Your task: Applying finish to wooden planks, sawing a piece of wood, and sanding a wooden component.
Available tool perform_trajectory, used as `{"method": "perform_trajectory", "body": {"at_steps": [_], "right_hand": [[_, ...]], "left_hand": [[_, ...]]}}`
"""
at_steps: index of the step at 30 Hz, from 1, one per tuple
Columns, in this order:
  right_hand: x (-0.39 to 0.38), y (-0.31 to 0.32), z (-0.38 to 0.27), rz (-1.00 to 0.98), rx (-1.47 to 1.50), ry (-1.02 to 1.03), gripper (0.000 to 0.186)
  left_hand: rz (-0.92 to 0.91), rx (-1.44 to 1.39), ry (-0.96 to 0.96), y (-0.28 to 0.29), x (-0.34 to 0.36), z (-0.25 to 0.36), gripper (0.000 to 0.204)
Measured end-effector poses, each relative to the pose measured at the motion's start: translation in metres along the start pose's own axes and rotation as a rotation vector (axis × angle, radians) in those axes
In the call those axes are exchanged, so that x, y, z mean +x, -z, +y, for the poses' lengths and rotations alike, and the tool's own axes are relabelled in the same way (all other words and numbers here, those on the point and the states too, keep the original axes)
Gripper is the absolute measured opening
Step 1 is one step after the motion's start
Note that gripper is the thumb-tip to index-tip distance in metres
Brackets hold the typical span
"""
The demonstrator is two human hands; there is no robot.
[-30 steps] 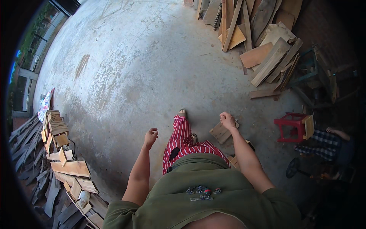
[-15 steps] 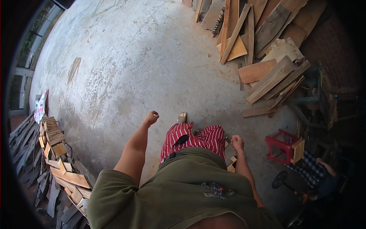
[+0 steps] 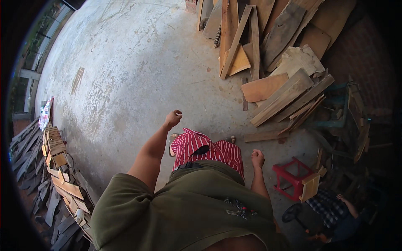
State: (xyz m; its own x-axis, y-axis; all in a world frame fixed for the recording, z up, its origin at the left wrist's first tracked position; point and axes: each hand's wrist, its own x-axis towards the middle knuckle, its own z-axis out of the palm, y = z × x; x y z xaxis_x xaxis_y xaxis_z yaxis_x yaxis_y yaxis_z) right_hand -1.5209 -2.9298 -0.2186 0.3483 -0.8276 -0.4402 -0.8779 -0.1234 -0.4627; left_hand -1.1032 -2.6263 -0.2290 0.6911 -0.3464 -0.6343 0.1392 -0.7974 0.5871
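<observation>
The stack of short wood pieces (image 3: 58, 167) lies far to the left of the left hand (image 3: 173, 119), well apart from its curled fingers. This hand has swung forward since a second ago and holds nothing; it hangs over the rough grey concrete floor (image 3: 138, 67). The right hand (image 3: 257, 159) has dropped back beside the striped trousers (image 3: 207, 148), clenched in a loose fist, also holding nothing. To its right stands a red stool (image 3: 291, 178); beyond its fingers lean flat, weathered planks (image 3: 284, 94). The person seems to be walking, with no wood picked up yet.
</observation>
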Motion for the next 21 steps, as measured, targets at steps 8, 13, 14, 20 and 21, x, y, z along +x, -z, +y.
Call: {"method": "perform_trajectory", "body": {"at_steps": [8,13,14,20,21], "right_hand": [[0.094,0.124,0.092,-0.082,0.293,-0.354,0.02],[0.126,0.147,0.12,-0.097,0.442,-0.497,0.02],[0.129,0.153,0.119,-0.087,0.478,-0.461,0.02],[0.149,0.209,0.119,-0.001,0.55,-0.451,0.023],[0.155,0.217,0.12,0.049,0.549,-0.426,0.024]], "left_hand": [[-0.146,0.155,0.046,-0.11,-0.009,0.076,0.038],[-0.162,0.259,0.018,-0.151,0.059,0.152,0.035],[-0.176,0.261,-0.034,-0.161,0.079,0.175,0.035],[-0.271,0.246,-0.243,-0.256,0.156,0.338,0.027],[-0.261,0.261,-0.358,-0.274,0.162,0.367,0.027]]}}
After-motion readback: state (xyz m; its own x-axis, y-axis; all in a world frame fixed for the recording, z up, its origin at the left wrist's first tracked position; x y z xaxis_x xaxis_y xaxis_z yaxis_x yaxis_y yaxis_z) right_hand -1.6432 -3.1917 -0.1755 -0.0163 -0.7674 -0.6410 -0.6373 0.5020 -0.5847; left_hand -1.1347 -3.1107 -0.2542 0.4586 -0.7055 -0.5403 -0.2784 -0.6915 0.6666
